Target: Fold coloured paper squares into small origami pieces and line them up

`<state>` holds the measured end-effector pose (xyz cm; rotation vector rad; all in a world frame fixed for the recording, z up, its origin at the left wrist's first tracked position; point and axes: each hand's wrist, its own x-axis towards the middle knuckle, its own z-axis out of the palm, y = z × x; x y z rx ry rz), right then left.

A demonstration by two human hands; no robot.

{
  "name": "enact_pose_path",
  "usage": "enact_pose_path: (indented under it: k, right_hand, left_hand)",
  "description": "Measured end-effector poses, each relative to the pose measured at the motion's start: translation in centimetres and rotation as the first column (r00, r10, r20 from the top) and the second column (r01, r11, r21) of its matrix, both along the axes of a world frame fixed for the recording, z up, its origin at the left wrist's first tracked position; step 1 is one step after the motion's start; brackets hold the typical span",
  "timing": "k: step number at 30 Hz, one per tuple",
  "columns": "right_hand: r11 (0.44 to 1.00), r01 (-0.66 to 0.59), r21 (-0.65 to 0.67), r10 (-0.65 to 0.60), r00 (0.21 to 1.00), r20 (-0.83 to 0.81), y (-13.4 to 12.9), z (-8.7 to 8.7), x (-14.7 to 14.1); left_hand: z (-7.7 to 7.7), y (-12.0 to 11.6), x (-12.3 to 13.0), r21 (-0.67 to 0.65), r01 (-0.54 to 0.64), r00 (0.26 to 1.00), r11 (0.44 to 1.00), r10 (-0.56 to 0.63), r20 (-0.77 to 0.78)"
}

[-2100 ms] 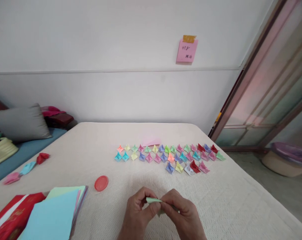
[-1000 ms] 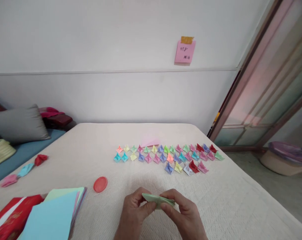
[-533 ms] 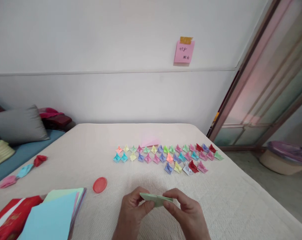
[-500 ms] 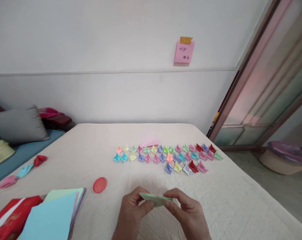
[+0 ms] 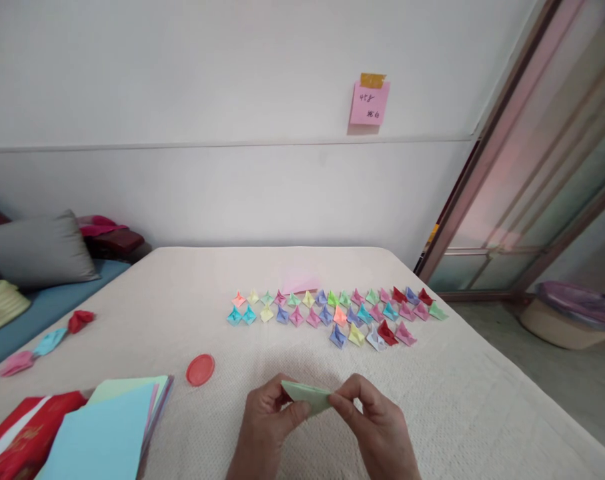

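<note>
A small piece of folded light green paper (image 5: 312, 398) is held between both hands above the near part of the table. My left hand (image 5: 269, 413) pinches its left part, thumb in front and fingers behind. At the paper's right end, my right hand (image 5: 367, 417) pinches the tip between thumb and index finger. Part of the paper hides behind the fingers. Beyond the hands, several small folded paper shapes (image 5: 339, 315) in many colours sit in rows on the cream-covered table (image 5: 197, 287).
A red round lid (image 5: 201, 370) lies left of my hands. Nearer the left edge are a stack of coloured paper (image 5: 102, 427) and a red packet (image 5: 27, 427). Three crumpled-looking pieces, including a red one (image 5: 80, 321), lie far left. A pink sheet (image 5: 301, 283) rests behind the rows.
My right hand's fingers have shifted inward to the paper's right tip. The paper's right end now tilts a little lower, and more of its front face shows. My left hand stays almost still.
</note>
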<state>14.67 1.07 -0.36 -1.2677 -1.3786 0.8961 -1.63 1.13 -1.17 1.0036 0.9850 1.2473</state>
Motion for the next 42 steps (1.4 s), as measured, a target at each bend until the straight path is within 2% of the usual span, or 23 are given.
enact_pose_path:
  k: [4, 6, 8, 11, 14, 17, 23, 31, 34, 39, 42]
  right_hand:
    - [1.0, -0.014, 0.006, 0.013, 0.998, 0.061, 0.1, -0.2, 0.4]
    - [0.997, -0.044, 0.057, 0.038, 0.993, 0.11, 0.2, -0.3, 0.6]
    - [0.984, -0.034, 0.177, 0.006, 0.988, 0.156, 0.2, -0.3, 0.7]
    - [0.914, -0.03, 0.404, -0.073, 0.969, 0.236, 0.1, -0.3, 0.5]
    - [0.858, -0.1, 0.505, -0.088, 0.939, 0.334, 0.0, -0.3, 0.1]
    - [0.853, -0.13, 0.506, -0.099, 0.91, 0.402, -0.1, -0.3, -0.3]
    - [0.898, -0.124, 0.422, -0.086, 0.892, 0.444, -0.3, -0.4, -0.5]
    - [0.916, -0.12, 0.383, -0.079, 0.881, 0.466, -0.5, -0.8, -1.3]
    - [0.923, -0.118, 0.367, -0.076, 0.879, 0.471, -0.5, -1.0, -1.3]
    - [0.932, -0.098, 0.35, -0.101, 0.855, 0.508, -0.2, -1.7, -1.0]
    - [0.932, -0.116, 0.344, -0.09, 0.845, 0.528, 0.0, -1.9, -0.9]
  left_hand:
    - [-0.6, 0.3, -0.1, -0.021, -0.027, 0.999, 0.999, 0.028, 0.017]
    - [-0.4, 0.4, -0.2, -0.006, -0.041, 0.999, 0.999, 0.041, -0.004]
    - [0.2, 0.2, -0.3, 0.031, -0.057, 0.994, 0.998, 0.059, -0.088]
    - [1.2, -0.2, -0.2, 0.121, -0.067, 0.957, 0.99, 0.098, -0.273]
    - [1.7, -0.6, 0.3, 0.224, -0.063, 0.918, 0.973, 0.144, -0.369]
    - [1.7, -0.7, 0.5, 0.275, -0.04, 0.897, 0.961, 0.156, -0.414]
    - [1.2, -0.6, 0.3, 0.32, 0.031, 0.853, 0.947, 0.142, -0.502]
    - [0.5, -0.6, 0.4, 0.337, -0.044, 0.817, 0.941, 0.228, -0.53]
    - [0.5, -0.6, 0.4, 0.343, -0.051, 0.808, 0.938, 0.241, -0.538]
    - [0.6, -0.7, 0.4, 0.363, 0.011, 0.813, 0.932, 0.203, -0.545]
    - [0.8, -0.7, 0.4, 0.374, -0.024, 0.835, 0.927, 0.225, -0.502]
